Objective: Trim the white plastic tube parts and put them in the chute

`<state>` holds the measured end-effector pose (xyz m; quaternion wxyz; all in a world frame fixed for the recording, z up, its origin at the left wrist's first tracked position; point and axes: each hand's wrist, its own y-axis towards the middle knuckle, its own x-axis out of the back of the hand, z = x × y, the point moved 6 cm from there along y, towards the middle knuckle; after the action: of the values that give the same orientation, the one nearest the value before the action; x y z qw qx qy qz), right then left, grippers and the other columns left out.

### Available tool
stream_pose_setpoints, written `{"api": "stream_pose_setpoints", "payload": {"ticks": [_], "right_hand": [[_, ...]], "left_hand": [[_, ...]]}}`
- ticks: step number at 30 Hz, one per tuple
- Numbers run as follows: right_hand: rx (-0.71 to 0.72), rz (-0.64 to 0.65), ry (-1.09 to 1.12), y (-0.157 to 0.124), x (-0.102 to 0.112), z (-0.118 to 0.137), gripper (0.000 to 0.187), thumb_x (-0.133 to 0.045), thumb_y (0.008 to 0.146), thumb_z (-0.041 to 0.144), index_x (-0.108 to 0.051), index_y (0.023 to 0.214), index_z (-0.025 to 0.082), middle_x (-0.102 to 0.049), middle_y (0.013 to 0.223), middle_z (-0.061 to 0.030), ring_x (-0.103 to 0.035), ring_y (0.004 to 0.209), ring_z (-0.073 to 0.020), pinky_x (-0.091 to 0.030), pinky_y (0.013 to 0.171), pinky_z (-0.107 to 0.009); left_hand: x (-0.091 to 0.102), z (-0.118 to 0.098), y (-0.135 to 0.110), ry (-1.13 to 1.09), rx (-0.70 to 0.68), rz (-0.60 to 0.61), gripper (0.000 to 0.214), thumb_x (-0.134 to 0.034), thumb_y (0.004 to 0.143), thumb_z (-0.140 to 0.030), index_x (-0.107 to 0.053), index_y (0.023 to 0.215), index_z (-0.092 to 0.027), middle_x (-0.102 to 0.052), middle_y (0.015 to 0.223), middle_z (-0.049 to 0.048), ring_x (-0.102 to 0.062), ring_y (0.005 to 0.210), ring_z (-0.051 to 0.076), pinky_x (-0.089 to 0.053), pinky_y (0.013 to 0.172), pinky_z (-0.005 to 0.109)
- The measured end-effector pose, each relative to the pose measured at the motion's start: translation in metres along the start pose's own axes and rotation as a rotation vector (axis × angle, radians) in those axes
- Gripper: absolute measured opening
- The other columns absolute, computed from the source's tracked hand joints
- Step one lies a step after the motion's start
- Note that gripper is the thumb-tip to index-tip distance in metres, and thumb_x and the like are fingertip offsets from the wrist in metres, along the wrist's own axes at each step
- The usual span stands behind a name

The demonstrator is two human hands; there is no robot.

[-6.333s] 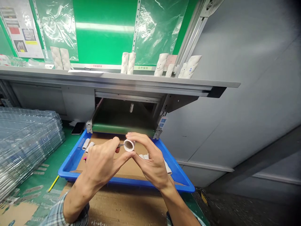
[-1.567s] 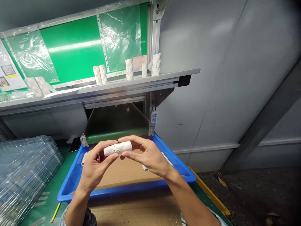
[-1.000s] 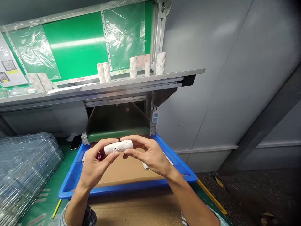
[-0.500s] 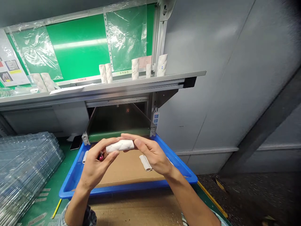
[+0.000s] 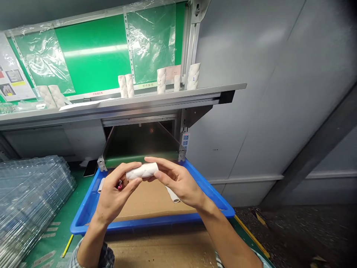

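A white tube (image 5: 142, 171) with a twisted, quilted surface lies nearly level above the blue tray (image 5: 139, 225). My left hand (image 5: 113, 195) is closed on its left end, thumb below and fingers above. At the right end, my right hand (image 5: 182, 184) grips it between thumb and fingers. A small pinkish-red thing (image 5: 119, 185) shows by my left fingers; its kind is unclear. Below my right hand, another white tube (image 5: 173, 195) lies on the cardboard (image 5: 145, 203) lining the tray, partly hidden. One more tube (image 5: 100, 185) rests at the tray's left side.
A green conveyor belt (image 5: 142, 143) ends at the tray's far edge. Stacked clear plastic trays (image 5: 33, 201) stand at left, near a phone (image 5: 90, 168) and a yellow stick (image 5: 67, 245). Several white tubes stand on the metal shelf (image 5: 156, 97) above. A grey wall (image 5: 237, 111) rises on the right.
The held tube has turned slightly about its length, its right end a little higher. My right thumb has slid down and left along that end.
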<state>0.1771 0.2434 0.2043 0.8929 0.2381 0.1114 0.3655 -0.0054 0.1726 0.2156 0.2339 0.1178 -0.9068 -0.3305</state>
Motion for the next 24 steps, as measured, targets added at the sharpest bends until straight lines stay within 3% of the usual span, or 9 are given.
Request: {"api": "stream_pose_setpoints", "payload": {"ticks": [6,13,24], "right_hand": [[-0.034,0.021,-0.002,-0.0023,-0.0012,-0.0050,0.049,-0.078,0.101,0.045,-0.069,0.144,0.025,-0.083,0.117,-0.0073,-0.081,0.108,-0.0226,-0.064,0.104,-0.040],[-0.020,0.064,-0.062,-0.0038,-0.0046,-0.0027,0.050,-0.069,0.106,0.042,-0.062,0.152,0.023,-0.081,0.125,-0.0094,-0.081,0.110,-0.0218,-0.063,0.105,-0.039],[0.020,-0.005,-0.070,-0.0017,-0.0051,0.0018,0.029,-0.067,0.101,0.028,-0.072,0.130,0.021,-0.083,0.117,-0.0063,-0.082,0.106,-0.0203,-0.065,0.103,-0.035]], "left_hand": [[0.0034,0.0016,-0.0004,0.036,0.069,-0.011,0.031,-0.078,0.096,-0.046,-0.083,0.116,-0.023,-0.063,0.072,-0.0017,-0.042,0.057,0.012,-0.032,0.052,0.024],[0.0054,0.0020,0.0003,0.004,0.117,-0.002,0.033,-0.076,0.096,-0.050,-0.084,0.110,-0.021,-0.060,0.065,-0.0029,-0.039,0.055,0.011,-0.030,0.049,0.023],[0.0044,-0.0010,-0.0013,0.062,0.055,-0.015,0.028,-0.079,0.095,-0.045,-0.085,0.112,-0.023,-0.066,0.071,-0.0029,-0.042,0.056,0.010,-0.032,0.049,0.022]]}}
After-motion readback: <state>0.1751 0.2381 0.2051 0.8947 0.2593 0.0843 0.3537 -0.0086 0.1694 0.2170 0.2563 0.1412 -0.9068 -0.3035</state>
